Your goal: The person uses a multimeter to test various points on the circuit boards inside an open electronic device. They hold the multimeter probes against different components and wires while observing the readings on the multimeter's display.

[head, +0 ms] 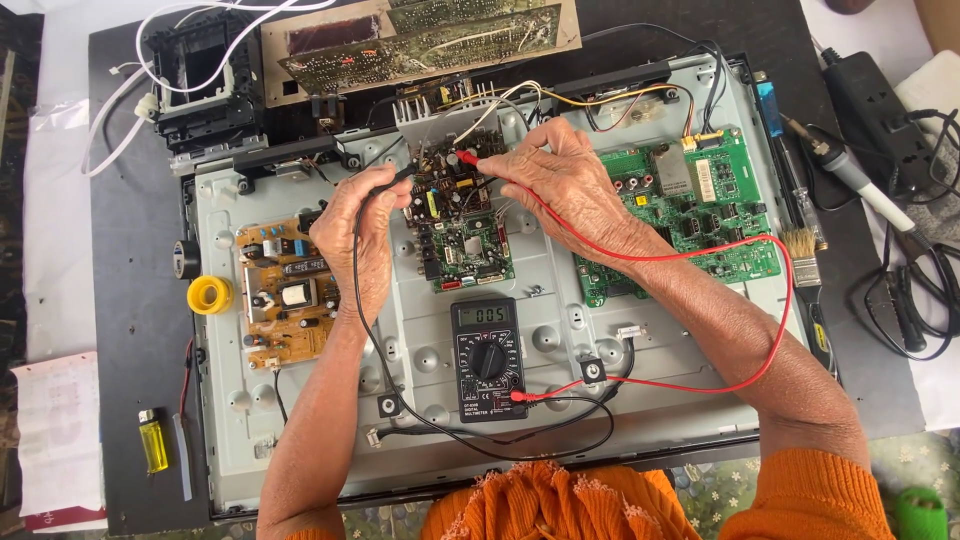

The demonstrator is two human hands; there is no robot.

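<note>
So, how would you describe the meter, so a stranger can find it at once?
Look at the big grey metal back panel on the table. Between the person's forearms, below the small green board that both hands probe, lies the multimeter. It alone is black, with a round dial, a small screen, and red and black leads plugged in.

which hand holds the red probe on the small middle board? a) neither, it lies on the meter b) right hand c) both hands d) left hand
b: the right hand pinches the red probe with its tip on the small circuit board, while the left hand holds the black probe.
</note>
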